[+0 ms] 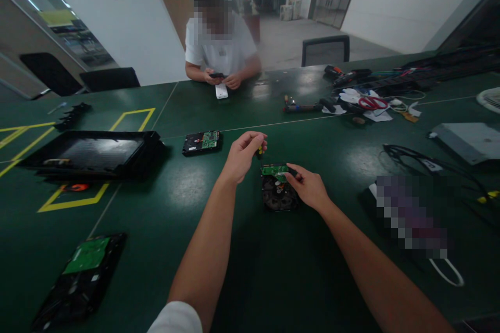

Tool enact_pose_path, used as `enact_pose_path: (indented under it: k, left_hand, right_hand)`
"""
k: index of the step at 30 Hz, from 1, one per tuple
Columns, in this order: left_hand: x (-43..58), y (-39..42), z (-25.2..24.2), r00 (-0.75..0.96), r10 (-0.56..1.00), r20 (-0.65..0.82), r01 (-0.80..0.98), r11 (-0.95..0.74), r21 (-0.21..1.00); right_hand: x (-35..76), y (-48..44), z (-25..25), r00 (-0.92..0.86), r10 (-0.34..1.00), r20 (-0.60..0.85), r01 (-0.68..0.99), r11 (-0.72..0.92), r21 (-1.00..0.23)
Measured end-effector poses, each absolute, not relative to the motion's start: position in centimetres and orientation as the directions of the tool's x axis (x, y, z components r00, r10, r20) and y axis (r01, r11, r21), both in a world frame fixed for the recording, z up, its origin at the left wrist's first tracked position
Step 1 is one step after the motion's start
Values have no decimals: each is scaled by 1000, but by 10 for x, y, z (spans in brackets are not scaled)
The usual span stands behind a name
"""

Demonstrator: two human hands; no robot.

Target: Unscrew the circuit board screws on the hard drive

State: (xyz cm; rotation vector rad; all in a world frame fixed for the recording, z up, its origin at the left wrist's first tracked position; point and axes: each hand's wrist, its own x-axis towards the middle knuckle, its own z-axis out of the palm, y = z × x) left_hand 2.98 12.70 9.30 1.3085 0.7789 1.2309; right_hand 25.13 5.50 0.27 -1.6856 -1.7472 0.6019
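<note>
A black hard drive (278,188) with a small green circuit board lies on the dark green table (250,270) straight in front of me. My left hand (244,155) hovers just above its far edge, fingers pinched round a small screwdriver with a yellow-and-black handle (260,151). My right hand (308,185) rests on the drive's right side, fingers curled, index finger reaching onto the green board.
A second hard drive (202,142) lies further back left, a black tray (94,153) at left, and a third drive (84,278) near left. Red scissors (372,102), tools and cables sit at back right. Another person (221,47) sits across handling a phone.
</note>
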Motion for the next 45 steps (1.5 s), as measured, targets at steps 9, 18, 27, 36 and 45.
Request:
enact_pose_path:
  k: [9,18,27,36,45]
  left_hand:
    - [36,125,89,193,969,151,-318,-84,944]
    - [38,126,90,191,954,232,-239,-184,953]
    - [29,128,93,208,960,189,-272,-128,954]
    - [45,127,86,160,960,231,-312,-173,934]
    - [38,128,87,148,951,273,-197,-242,950]
  right_hand:
    - [250,55,3,23,990,136,716,79,-694]
    - [251,55,3,20,991,131,715,77,-695]
    - [250,54,5,19,993,115,703,68,-708]
    - [251,56,1,8,991,136,711,90,-698]
    - [251,55,1,23,992,121,709,70,-702]
